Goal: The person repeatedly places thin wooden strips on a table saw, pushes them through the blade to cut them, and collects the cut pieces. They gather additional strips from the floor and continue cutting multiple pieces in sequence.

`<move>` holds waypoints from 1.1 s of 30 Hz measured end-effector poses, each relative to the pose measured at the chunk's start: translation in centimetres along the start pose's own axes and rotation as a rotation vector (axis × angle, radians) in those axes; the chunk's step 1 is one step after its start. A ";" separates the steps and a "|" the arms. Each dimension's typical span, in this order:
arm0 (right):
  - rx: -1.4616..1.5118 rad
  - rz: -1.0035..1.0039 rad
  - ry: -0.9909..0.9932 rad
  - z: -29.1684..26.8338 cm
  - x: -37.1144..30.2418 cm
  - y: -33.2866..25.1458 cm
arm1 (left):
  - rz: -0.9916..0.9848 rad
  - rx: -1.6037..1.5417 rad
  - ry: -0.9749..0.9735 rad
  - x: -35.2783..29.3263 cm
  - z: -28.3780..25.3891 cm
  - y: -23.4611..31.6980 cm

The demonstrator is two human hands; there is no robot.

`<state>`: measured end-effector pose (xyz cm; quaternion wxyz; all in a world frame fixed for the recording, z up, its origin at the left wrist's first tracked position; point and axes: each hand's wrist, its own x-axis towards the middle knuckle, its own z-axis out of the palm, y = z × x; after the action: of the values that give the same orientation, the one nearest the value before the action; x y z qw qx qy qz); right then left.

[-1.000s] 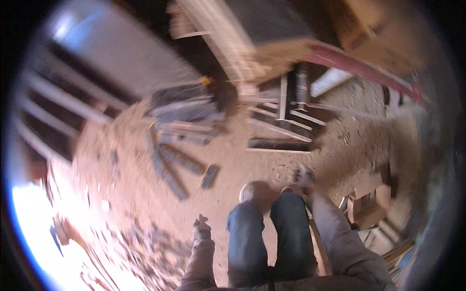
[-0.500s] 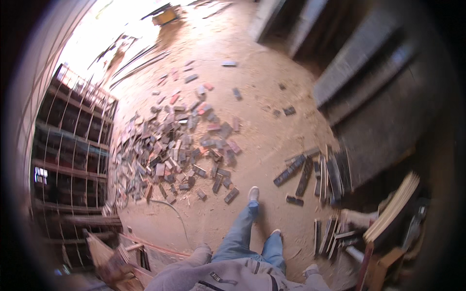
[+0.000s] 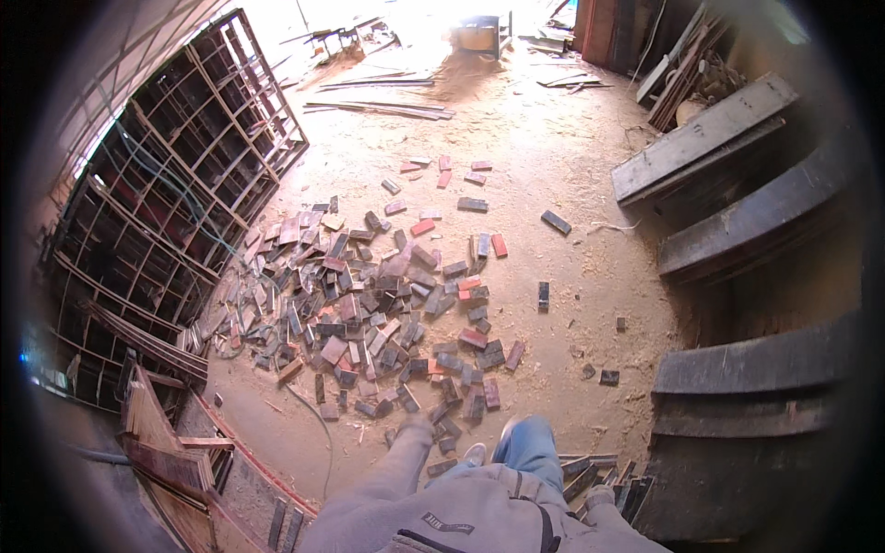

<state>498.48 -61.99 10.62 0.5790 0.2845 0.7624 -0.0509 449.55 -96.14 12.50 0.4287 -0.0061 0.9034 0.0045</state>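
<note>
A: What is the right hand (image 3: 601, 496) doing?

B: It's hanging low beside the body, near some dark boards (image 3: 581, 481) lying by the bent knee. I can't tell how wide its fingers are opening, or whether they're holding anything.

A: And the left hand (image 3: 417, 427)?

B: It's reaching out ahead of the sleeve, blurred, so I can't tell about those fingers either. It's showing at the near edge of a loose heap of blocks (image 3: 348, 307); whether it's touching any isn't showing.

A: Where are the blocks lying?

B: They're spreading over the dusty floor (image 3: 590, 267), mostly dark and brown, a few orange-red.

A: Farther out?

B: A barred rack (image 3: 184, 221) is standing left, dark panels (image 3: 756, 369) are lining the right, and long sticks (image 3: 387, 110) are lying beyond.
</note>
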 end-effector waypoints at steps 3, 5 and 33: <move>0.030 -0.047 0.070 -9.0 7.5 2.4 | 0.269 0.468 0.103 8.7 -9.7 11.4; 0.048 -0.063 0.090 -14.3 12.3 4.3 | 0.285 0.454 0.139 11.8 -15.0 16.0; -0.031 -0.297 0.230 -122.7 49.6 -7.2 | -0.045 -0.926 0.308 69.5 -67.6 40.2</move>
<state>381.81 0.58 3.40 0.4784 0.1640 0.8579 -0.0913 352.62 -57.33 1.49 0.2425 -0.2161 0.8591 0.3956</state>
